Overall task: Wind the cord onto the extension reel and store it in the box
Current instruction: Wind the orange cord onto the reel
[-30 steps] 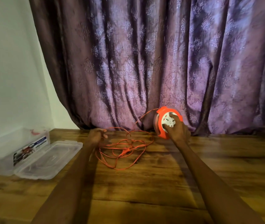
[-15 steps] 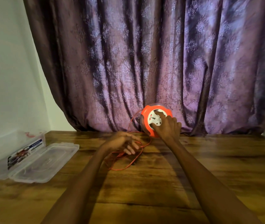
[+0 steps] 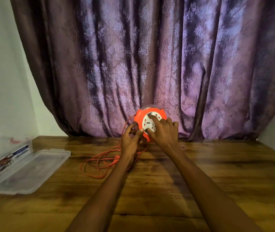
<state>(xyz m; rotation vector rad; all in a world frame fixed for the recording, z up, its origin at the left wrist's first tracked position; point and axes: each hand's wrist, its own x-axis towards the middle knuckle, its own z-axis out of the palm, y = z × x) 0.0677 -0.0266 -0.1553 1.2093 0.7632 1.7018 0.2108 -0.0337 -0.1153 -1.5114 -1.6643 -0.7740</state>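
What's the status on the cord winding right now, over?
Right hand on the reel face, fingers spread. Left hand curled by the reel's edge at the cord; grip unclear. Cord mostly loose on the table. Box open, nothing blocking.

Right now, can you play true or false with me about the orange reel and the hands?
1. The orange reel stands on its edge by the curtain. True.
2. All the cord is wound up. False: loose loops lie on the table.
3. The right hand rests on the reel's white socket face. True.
4. The reel sits inside the box. False: the box is apart, at the table's left end.
5. The lid covers the box. False: it lies open beside it.
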